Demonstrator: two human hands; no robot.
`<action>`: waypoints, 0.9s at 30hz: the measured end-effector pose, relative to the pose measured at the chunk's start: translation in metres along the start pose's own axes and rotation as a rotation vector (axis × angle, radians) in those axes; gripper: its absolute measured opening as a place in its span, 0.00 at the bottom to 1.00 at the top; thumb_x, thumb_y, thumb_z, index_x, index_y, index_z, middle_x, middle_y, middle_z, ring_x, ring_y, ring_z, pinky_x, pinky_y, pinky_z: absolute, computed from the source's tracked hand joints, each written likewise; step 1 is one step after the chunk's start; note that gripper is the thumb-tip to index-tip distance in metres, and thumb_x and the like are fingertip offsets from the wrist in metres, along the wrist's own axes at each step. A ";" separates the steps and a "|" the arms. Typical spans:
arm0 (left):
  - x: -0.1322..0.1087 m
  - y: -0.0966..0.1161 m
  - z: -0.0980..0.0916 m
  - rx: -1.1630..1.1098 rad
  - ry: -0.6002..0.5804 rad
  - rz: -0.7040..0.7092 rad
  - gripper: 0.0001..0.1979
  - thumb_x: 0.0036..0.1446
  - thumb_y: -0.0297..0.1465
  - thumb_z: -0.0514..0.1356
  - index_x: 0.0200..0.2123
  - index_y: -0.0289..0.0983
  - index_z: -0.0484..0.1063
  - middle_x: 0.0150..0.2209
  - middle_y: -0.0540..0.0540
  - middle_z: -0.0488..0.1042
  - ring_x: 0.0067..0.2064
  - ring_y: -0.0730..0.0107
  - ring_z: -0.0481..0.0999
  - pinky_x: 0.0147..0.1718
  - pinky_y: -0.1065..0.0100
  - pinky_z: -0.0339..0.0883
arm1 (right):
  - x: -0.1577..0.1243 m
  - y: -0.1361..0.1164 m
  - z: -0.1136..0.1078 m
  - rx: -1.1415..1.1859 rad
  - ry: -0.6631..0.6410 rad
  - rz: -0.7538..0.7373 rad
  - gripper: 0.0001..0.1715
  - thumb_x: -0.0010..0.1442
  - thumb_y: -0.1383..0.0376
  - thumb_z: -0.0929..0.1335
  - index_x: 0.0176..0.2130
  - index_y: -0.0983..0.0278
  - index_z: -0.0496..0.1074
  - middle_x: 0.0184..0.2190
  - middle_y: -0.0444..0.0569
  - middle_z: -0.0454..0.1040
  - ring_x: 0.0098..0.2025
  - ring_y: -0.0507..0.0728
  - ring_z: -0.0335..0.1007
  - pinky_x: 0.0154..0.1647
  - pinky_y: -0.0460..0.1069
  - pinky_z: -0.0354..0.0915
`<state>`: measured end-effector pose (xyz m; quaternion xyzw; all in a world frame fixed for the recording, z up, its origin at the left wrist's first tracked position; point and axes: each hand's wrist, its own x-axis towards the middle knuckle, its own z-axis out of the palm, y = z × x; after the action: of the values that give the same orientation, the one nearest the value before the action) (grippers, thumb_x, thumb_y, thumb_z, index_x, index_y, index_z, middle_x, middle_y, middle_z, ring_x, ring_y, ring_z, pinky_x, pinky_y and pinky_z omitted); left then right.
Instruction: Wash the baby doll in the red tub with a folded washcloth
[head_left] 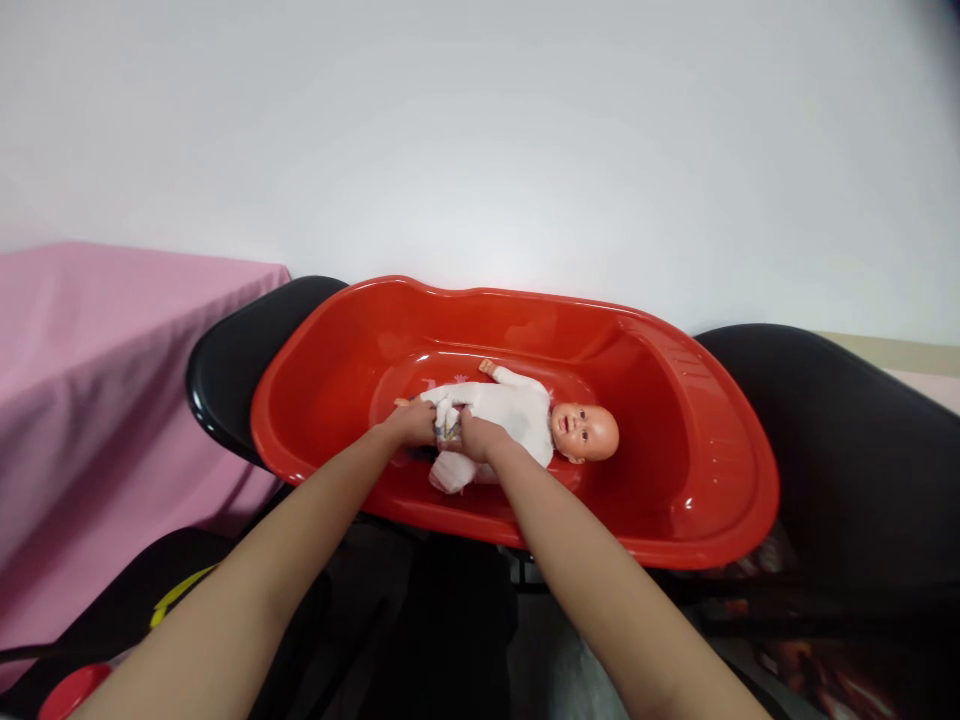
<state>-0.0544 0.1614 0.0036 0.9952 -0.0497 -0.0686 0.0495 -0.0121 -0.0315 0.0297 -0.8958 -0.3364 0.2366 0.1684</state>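
Left hand (415, 424), right hand (481, 436) pinch suit (517, 405) on baby doll (589, 432) in red bathtub (724, 470); pink tablecloth (135, 340) left, white wall (480, 140) behind.

a plain white wall (480, 120) fills the upper part of the view, brightest in a soft patch of light (480, 215) near its middle and greyer towards the edges. at the left, a pink cloth (97, 350) covers something flat-topped (its folds hang down the near side). a rounded black panel (232, 360) sits beside it; a larger black panel (810, 430) is at the right, near a beige strip (892, 352) below the wall. the dim floor (581, 670) looks greyish.
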 end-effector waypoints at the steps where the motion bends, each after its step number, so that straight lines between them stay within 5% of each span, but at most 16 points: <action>1: 0.002 0.000 -0.001 0.026 0.027 -0.029 0.18 0.60 0.41 0.60 0.50 0.44 0.81 0.53 0.41 0.78 0.52 0.51 0.77 0.48 0.60 0.71 | -0.001 -0.001 -0.001 0.000 0.009 0.001 0.45 0.62 0.45 0.72 0.66 0.66 0.59 0.56 0.65 0.77 0.55 0.72 0.76 0.50 0.57 0.68; 6: 0.004 -0.007 -0.004 0.087 0.235 -0.317 0.19 0.66 0.33 0.50 0.52 0.35 0.76 0.54 0.33 0.75 0.56 0.48 0.74 0.50 0.53 0.69 | 0.001 -0.007 0.005 -0.089 -0.017 -0.023 0.42 0.59 0.51 0.75 0.64 0.64 0.65 0.54 0.62 0.79 0.53 0.71 0.78 0.49 0.57 0.69; 11: 0.003 -0.021 -0.001 -0.010 0.053 -0.500 0.20 0.65 0.38 0.55 0.51 0.33 0.77 0.54 0.29 0.76 0.58 0.40 0.73 0.53 0.47 0.68 | 0.013 -0.011 0.022 -0.242 -0.220 -0.152 0.18 0.50 0.60 0.80 0.41 0.61 0.81 0.43 0.54 0.83 0.48 0.70 0.79 0.47 0.56 0.70; 16: 0.007 -0.027 0.004 -0.112 -0.045 -0.518 0.27 0.63 0.51 0.54 0.49 0.36 0.80 0.52 0.30 0.79 0.52 0.39 0.78 0.45 0.52 0.71 | 0.015 -0.006 0.025 -0.189 -0.186 -0.164 0.06 0.52 0.64 0.78 0.34 0.61 0.81 0.36 0.53 0.82 0.42 0.68 0.79 0.44 0.57 0.69; 20: 0.008 -0.036 -0.002 -0.227 -0.014 -0.485 0.33 0.58 0.61 0.53 0.38 0.37 0.81 0.40 0.32 0.81 0.44 0.42 0.80 0.39 0.56 0.68 | 0.009 -0.004 0.013 -0.002 0.059 -0.186 0.06 0.61 0.61 0.72 0.36 0.59 0.81 0.35 0.53 0.80 0.40 0.66 0.77 0.44 0.58 0.67; 24: -0.002 -0.047 -0.026 -0.430 0.194 -0.437 0.16 0.50 0.44 0.68 0.23 0.39 0.71 0.23 0.44 0.73 0.29 0.59 0.73 0.32 0.62 0.62 | 0.003 -0.006 -0.005 0.173 0.472 -0.233 0.14 0.68 0.58 0.65 0.39 0.58 0.79 0.42 0.52 0.78 0.45 0.62 0.73 0.46 0.55 0.65; 27: -0.016 -0.037 -0.044 -0.743 0.453 -0.375 0.14 0.41 0.31 0.71 0.26 0.40 0.67 0.25 0.51 0.72 0.29 0.67 0.69 0.31 0.67 0.61 | 0.001 -0.007 -0.015 0.388 0.751 -0.258 0.16 0.67 0.56 0.64 0.37 0.60 0.78 0.42 0.50 0.75 0.45 0.59 0.70 0.48 0.53 0.64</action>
<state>-0.0607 0.2040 0.0456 0.8918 0.1707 0.1292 0.3986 -0.0071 -0.0285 0.0451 -0.8222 -0.3104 -0.0695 0.4721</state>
